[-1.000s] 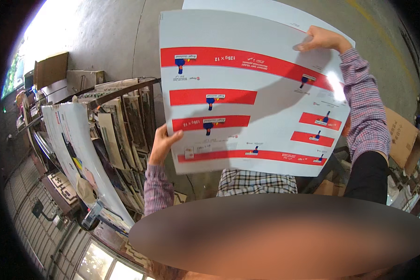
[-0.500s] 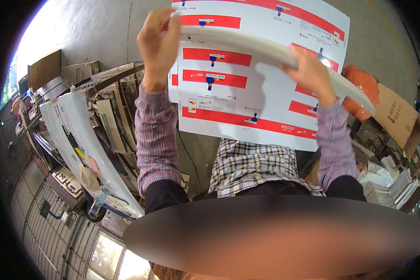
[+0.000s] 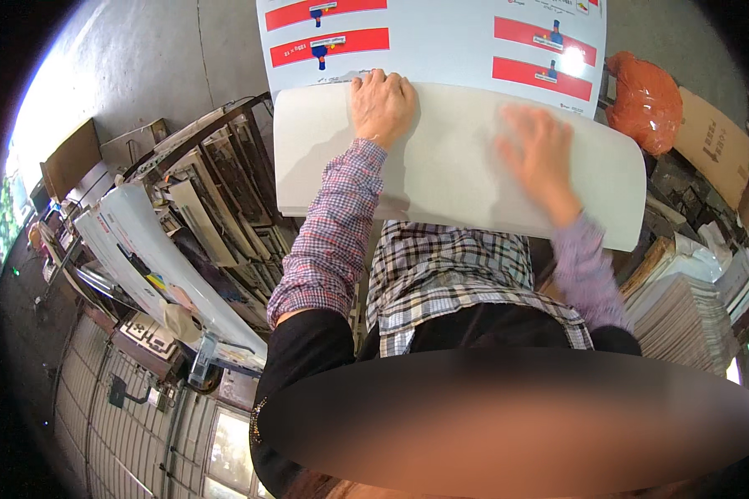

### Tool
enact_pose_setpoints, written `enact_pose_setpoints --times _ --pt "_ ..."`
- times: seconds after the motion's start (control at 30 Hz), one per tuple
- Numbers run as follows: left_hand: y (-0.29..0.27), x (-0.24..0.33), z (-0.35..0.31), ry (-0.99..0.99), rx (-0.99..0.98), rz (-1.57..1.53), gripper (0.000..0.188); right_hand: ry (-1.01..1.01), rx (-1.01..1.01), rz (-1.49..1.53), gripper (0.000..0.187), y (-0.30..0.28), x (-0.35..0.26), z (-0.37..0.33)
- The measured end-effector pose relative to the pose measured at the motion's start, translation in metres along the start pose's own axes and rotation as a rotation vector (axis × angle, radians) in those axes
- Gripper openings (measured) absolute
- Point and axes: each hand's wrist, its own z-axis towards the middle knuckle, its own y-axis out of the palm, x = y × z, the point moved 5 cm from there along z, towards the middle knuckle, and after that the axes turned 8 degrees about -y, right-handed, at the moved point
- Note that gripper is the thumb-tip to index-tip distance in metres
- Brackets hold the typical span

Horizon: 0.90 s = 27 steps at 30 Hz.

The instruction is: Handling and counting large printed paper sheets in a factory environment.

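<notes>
A large white sheet (image 3: 474,41) printed with red bands and small blue marks lies at the top of the view. Over its near part lies a bent-over stack of sheets (image 3: 458,179), blank grey-white side up. My left hand (image 3: 381,104) curls over the far edge of that blank stack, fingers closed on it. My right hand (image 3: 541,162), blurred by motion, lies flat on the blank surface with fingers spread. Both checked sleeves reach up from my body below.
A metal rack (image 3: 216,183) full of upright boards and printed sheets stands at the left. An orange bag (image 3: 641,91) and a cardboard box (image 3: 716,150) sit at the upper right. Stacks of paper (image 3: 682,308) lie at the right.
The held sheets have been turned over and laid down, so the blank side now faces me. My left hand stayed on the edge; my right hand slid onto the flat surface.
</notes>
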Motion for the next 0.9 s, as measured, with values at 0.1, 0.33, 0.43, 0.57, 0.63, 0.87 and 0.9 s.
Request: enact_pose_setpoints --times 0.1,0.33,0.43,0.57,0.63,0.87,0.9 --pt "0.005 0.010 -0.006 0.032 0.073 0.004 0.027 0.345 -0.275 0.039 0.051 0.022 0.087 0.034" --pt "0.016 0.002 0.011 0.030 0.188 0.103 0.015 0.223 0.132 -0.065 0.045 0.052 0.082 0.039" --pt "0.026 -0.001 0.023 0.065 0.291 0.098 0.013 0.165 0.286 -0.113 0.037 0.061 0.084 0.053" --pt "0.032 -0.004 0.028 0.052 0.269 0.109 0.013 0.148 0.285 -0.064 0.035 0.056 0.098 0.061" --pt "0.022 -0.014 0.014 0.129 0.272 0.055 0.012 0.095 0.272 -0.056 0.034 0.057 0.100 0.044" --pt "-0.044 -0.140 0.018 -0.097 0.206 0.069 0.022 0.204 0.269 -0.142 0.027 0.036 0.193 -0.020" --pt "-0.042 -0.144 0.017 -0.110 0.273 0.065 0.021 0.210 0.262 -0.143 0.027 0.041 0.196 -0.021"
